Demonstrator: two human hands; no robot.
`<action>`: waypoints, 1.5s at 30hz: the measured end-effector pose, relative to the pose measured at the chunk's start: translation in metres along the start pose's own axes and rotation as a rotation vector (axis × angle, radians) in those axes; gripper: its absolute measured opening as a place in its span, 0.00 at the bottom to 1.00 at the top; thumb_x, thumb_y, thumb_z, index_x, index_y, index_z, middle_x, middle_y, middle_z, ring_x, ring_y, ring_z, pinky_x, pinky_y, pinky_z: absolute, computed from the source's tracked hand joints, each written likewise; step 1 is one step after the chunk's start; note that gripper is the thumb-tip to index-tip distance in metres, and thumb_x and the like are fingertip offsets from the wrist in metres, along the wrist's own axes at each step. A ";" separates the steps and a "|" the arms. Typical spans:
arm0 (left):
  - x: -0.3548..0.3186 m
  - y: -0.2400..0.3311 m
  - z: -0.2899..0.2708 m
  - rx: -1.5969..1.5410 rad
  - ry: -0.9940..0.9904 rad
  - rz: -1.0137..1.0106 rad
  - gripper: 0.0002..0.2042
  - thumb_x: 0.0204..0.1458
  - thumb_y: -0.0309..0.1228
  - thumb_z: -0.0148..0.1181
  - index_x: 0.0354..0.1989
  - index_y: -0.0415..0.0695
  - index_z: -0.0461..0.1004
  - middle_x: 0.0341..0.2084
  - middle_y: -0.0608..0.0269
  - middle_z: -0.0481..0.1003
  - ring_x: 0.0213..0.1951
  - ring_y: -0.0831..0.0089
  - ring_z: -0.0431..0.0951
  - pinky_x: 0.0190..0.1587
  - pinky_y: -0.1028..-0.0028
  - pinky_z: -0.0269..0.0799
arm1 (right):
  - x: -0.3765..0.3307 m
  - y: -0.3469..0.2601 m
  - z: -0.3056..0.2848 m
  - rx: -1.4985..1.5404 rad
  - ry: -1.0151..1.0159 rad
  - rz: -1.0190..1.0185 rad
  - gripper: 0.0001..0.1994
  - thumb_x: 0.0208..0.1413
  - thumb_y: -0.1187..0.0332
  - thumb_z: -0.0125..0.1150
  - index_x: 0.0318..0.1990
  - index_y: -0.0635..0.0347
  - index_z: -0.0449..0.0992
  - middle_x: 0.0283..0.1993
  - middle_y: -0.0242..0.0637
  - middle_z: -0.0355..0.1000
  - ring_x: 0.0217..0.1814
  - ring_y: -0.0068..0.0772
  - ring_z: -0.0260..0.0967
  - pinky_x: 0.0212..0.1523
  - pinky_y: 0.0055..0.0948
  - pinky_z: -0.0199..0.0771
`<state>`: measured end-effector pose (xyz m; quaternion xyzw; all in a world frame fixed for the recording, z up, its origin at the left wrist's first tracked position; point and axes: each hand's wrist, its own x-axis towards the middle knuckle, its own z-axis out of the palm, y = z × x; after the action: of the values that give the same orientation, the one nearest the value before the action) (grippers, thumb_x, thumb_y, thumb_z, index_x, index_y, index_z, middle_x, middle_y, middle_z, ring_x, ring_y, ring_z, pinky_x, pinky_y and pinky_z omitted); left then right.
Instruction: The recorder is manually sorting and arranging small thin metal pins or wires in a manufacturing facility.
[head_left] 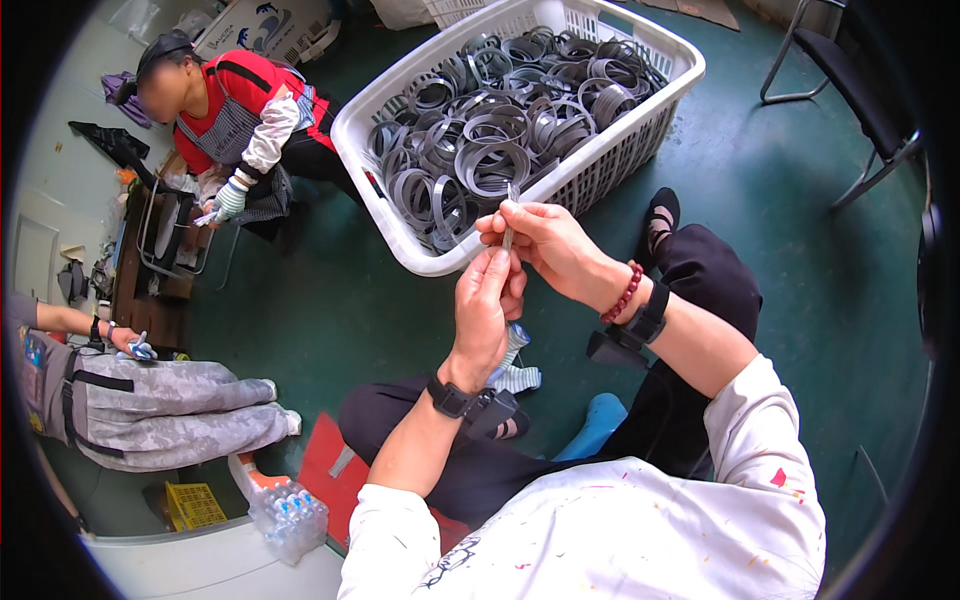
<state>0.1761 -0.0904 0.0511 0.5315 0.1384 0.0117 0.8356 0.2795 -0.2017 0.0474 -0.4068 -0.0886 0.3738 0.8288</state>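
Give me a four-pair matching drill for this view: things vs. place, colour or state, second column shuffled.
1. large basket
2. curled strips
3. thin piece
4. beaded bracelet

A. dark red
B. between the fingertips of the left hand and the right hand
C. white, with slotted walls
D. grey, heaped in a container

Pairs: 1-C; 2-D; 3-B; 4-A
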 end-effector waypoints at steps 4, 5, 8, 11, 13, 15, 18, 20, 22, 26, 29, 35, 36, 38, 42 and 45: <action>-0.005 0.007 0.003 -0.197 -0.069 -0.092 0.10 0.70 0.37 0.47 0.39 0.46 0.70 0.21 0.73 0.65 0.18 0.87 0.52 0.21 0.82 0.47 | 0.008 0.001 0.005 0.247 0.017 -0.047 0.12 0.70 0.61 0.55 0.37 0.60 0.76 0.44 0.34 0.77 0.46 0.27 0.73 0.53 0.30 0.74; -0.008 0.008 0.004 -0.239 -0.095 -0.116 0.10 0.70 0.37 0.47 0.39 0.46 0.68 0.21 0.73 0.64 0.18 0.87 0.51 0.22 0.81 0.47 | 0.013 -0.001 0.005 0.262 0.013 -0.139 0.13 0.71 0.61 0.53 0.36 0.59 0.75 0.41 0.34 0.76 0.44 0.27 0.73 0.51 0.31 0.75; -0.014 0.006 -0.001 -0.326 -0.163 -0.149 0.10 0.70 0.37 0.46 0.38 0.46 0.67 0.21 0.73 0.62 0.18 0.86 0.51 0.21 0.81 0.47 | 0.032 -0.019 -0.013 0.337 0.037 -0.406 0.14 0.72 0.62 0.50 0.32 0.57 0.71 0.35 0.34 0.74 0.40 0.28 0.75 0.49 0.33 0.76; -0.017 0.009 -0.003 -0.339 -0.146 -0.167 0.11 0.71 0.36 0.45 0.36 0.46 0.66 0.21 0.73 0.62 0.18 0.86 0.51 0.21 0.81 0.47 | 0.040 -0.054 -0.039 0.378 0.142 -0.546 0.12 0.72 0.63 0.50 0.36 0.58 0.74 0.38 0.33 0.76 0.42 0.28 0.76 0.48 0.32 0.75; -0.013 0.015 -0.008 -0.378 -0.127 -0.151 0.11 0.71 0.36 0.44 0.35 0.45 0.65 0.21 0.72 0.60 0.18 0.85 0.50 0.21 0.80 0.46 | 0.038 -0.053 -0.036 0.185 0.173 -0.360 0.11 0.71 0.62 0.52 0.42 0.59 0.75 0.44 0.34 0.77 0.47 0.27 0.75 0.53 0.28 0.75; -0.012 0.018 -0.015 -0.421 -0.136 -0.148 0.11 0.71 0.35 0.44 0.35 0.46 0.65 0.20 0.73 0.59 0.18 0.85 0.50 0.21 0.80 0.46 | 0.031 -0.034 -0.026 0.054 -0.002 -0.142 0.16 0.70 0.58 0.54 0.55 0.62 0.75 0.49 0.34 0.78 0.47 0.24 0.75 0.53 0.25 0.74; -0.020 0.027 -0.025 -0.511 -0.121 -0.161 0.10 0.70 0.34 0.45 0.35 0.46 0.65 0.20 0.74 0.57 0.18 0.84 0.50 0.20 0.79 0.46 | 0.021 -0.021 0.010 -0.014 -0.296 0.144 0.20 0.69 0.60 0.56 0.61 0.64 0.72 0.51 0.37 0.78 0.50 0.23 0.75 0.53 0.26 0.74; -0.025 0.026 -0.032 -0.610 -0.094 -0.217 0.09 0.67 0.33 0.49 0.33 0.48 0.65 0.18 0.77 0.54 0.17 0.84 0.50 0.19 0.79 0.47 | 0.012 -0.015 0.029 -0.042 -0.325 0.106 0.16 0.69 0.63 0.56 0.56 0.65 0.74 0.49 0.38 0.78 0.49 0.23 0.76 0.53 0.26 0.75; -0.021 0.019 -0.034 -0.668 -0.157 -0.294 0.10 0.67 0.35 0.51 0.32 0.49 0.64 0.18 0.78 0.53 0.17 0.84 0.50 0.19 0.79 0.47 | 0.011 -0.014 0.022 -0.122 -0.240 0.061 0.15 0.68 0.63 0.58 0.52 0.66 0.76 0.43 0.38 0.79 0.46 0.26 0.77 0.53 0.27 0.75; -0.023 0.009 -0.037 -0.740 -0.311 -0.252 0.10 0.70 0.38 0.46 0.37 0.48 0.64 0.20 0.76 0.54 0.17 0.85 0.50 0.21 0.80 0.48 | 0.004 -0.006 0.025 -0.099 -0.099 0.045 0.11 0.68 0.64 0.57 0.45 0.65 0.77 0.39 0.37 0.79 0.41 0.26 0.78 0.48 0.26 0.77; -0.027 0.011 -0.038 -0.730 -0.306 -0.230 0.11 0.71 0.40 0.45 0.38 0.48 0.64 0.21 0.77 0.55 0.17 0.86 0.50 0.21 0.81 0.48 | 0.006 0.002 0.033 -0.046 -0.089 -0.019 0.11 0.70 0.62 0.54 0.41 0.62 0.76 0.36 0.36 0.78 0.38 0.25 0.76 0.42 0.25 0.76; -0.026 0.022 -0.031 -0.449 -0.215 -0.143 0.14 0.71 0.44 0.46 0.44 0.46 0.69 0.21 0.77 0.60 0.17 0.88 0.52 0.21 0.83 0.49 | 0.012 -0.002 0.033 -0.010 -0.069 -0.016 0.12 0.71 0.61 0.54 0.39 0.60 0.75 0.34 0.35 0.78 0.35 0.24 0.76 0.38 0.23 0.76; -0.027 0.025 -0.030 -0.355 -0.197 -0.114 0.15 0.70 0.45 0.47 0.46 0.45 0.70 0.22 0.77 0.62 0.18 0.88 0.52 0.22 0.83 0.49 | 0.013 -0.003 0.033 -0.008 -0.058 -0.010 0.12 0.71 0.61 0.53 0.40 0.60 0.74 0.34 0.35 0.78 0.34 0.24 0.76 0.36 0.22 0.76; -0.024 0.020 -0.032 -0.242 -0.175 -0.059 0.16 0.70 0.45 0.48 0.47 0.45 0.71 0.22 0.77 0.63 0.18 0.88 0.52 0.22 0.83 0.49 | 0.012 -0.006 0.035 0.007 -0.081 0.016 0.12 0.71 0.61 0.53 0.40 0.60 0.74 0.33 0.35 0.78 0.34 0.23 0.76 0.34 0.21 0.75; -0.023 0.023 -0.033 -0.068 -0.178 0.021 0.17 0.69 0.44 0.50 0.50 0.43 0.74 0.24 0.76 0.67 0.19 0.89 0.53 0.22 0.84 0.50 | 0.012 -0.001 0.033 0.026 -0.017 0.024 0.12 0.71 0.61 0.53 0.40 0.60 0.74 0.33 0.36 0.78 0.32 0.23 0.76 0.28 0.19 0.73; -0.023 0.023 -0.033 -0.045 -0.179 0.041 0.17 0.70 0.43 0.50 0.51 0.42 0.74 0.23 0.76 0.68 0.18 0.90 0.55 0.22 0.85 0.50 | 0.012 -0.003 0.033 0.026 -0.032 0.024 0.12 0.71 0.61 0.54 0.40 0.60 0.74 0.33 0.36 0.78 0.33 0.23 0.76 0.32 0.20 0.74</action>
<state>0.1491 -0.0546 0.0636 0.5141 0.0521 -0.0158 0.8560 0.2744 -0.1745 0.0697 -0.3910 -0.0918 0.3913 0.8280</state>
